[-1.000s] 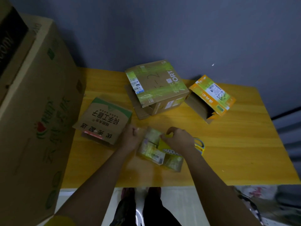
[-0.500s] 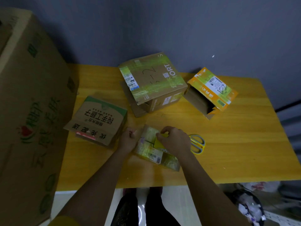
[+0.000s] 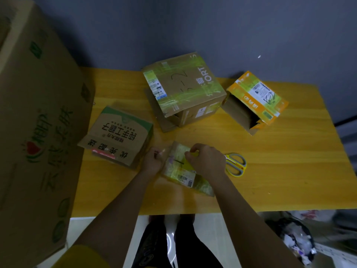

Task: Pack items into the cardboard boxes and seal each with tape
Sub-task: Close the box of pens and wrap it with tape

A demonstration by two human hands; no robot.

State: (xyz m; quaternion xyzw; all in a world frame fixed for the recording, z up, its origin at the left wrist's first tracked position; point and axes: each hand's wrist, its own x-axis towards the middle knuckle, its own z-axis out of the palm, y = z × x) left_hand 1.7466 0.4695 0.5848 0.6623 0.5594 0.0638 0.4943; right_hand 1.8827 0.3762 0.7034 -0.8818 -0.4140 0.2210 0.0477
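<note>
Though beside hand [image 3: 207, 163], scissors [image 3: 236, 165] unobstructed

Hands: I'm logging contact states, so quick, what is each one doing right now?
Left hand: closed on the left edge of the small taped box.
Right hand: closed, pinching a yellow piece on top of that box.

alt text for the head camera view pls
Both hands, left hand and right hand, hold a small taped box on a yellow wooden table. Scissors lie just right of it; three more cardboard boxes sit farther back.
</note>
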